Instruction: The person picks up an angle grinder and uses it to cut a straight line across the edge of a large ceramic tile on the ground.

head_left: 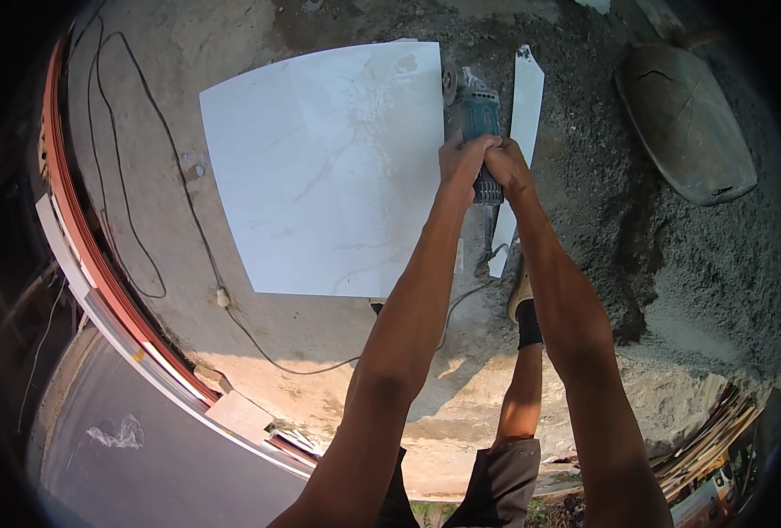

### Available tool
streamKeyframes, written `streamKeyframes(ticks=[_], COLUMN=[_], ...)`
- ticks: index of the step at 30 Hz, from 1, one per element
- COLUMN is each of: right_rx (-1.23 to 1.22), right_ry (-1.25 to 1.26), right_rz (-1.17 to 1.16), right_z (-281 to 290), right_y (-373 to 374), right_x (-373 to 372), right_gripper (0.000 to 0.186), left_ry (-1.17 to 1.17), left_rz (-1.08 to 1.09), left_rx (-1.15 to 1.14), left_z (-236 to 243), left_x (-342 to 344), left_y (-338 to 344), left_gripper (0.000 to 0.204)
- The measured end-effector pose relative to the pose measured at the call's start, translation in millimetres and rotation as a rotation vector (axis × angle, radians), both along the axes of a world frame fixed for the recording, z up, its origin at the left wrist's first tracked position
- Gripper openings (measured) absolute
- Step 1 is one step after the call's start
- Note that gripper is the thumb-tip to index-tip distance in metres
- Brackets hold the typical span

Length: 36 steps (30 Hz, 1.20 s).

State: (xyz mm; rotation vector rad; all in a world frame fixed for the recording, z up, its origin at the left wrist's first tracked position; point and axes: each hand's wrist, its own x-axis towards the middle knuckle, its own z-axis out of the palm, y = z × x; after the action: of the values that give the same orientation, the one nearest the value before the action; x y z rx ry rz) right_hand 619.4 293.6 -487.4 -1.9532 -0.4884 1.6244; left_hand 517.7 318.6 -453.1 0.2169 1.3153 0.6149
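A teal and black angle grinder (483, 113) is gripped by both my hands, its disc (449, 83) at the right edge of a large white marbled tile (320, 176). My left hand (462, 160) wraps round the left side of the grinder's body. From the right, my right hand (506, 165) closes round the same body, with its fingers meeting the left hand. A narrow white tile strip (528, 106) lies just right of the grinder, apart from the large tile. Whether the disc touches the tile I cannot tell.
A dark power cord (293, 370) runs from the grinder leftward to a pale plug connector (223, 297) and on up the ground. A worn grey basin (689, 123) lies at the upper right on gravelly sand. Stacked boards (100, 238) line the left side; wooden strips (711, 431) lie lower right.
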Motion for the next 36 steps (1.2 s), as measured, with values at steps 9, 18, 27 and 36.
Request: streamKeyframes(ticks=[9,18,27,36], right_rx=[0.014,0.012,0.017,0.032], right_ry=[-0.044,-0.004,-0.025,0.006], right_rz=[0.017,-0.001,-0.001,0.009], right_z=[-16,-6,-6,-4], right_y=[-10,-13,-18,-22], right_x=[5,3,0,-1], right_gripper=[0.05,0.048,0.049,0.048], left_ry=[-0.018,-0.033,-0.034,-0.014], left_rz=[0.017,0.015,0.006,0.046], left_rx=[0.01,0.01,0.007,0.02], left_z=[2,2,4,1], left_x=[3,1,-3,-3], left_y=[-7,-11,-14,-21], left_gripper=[0.029,0.028,0.029,0.028])
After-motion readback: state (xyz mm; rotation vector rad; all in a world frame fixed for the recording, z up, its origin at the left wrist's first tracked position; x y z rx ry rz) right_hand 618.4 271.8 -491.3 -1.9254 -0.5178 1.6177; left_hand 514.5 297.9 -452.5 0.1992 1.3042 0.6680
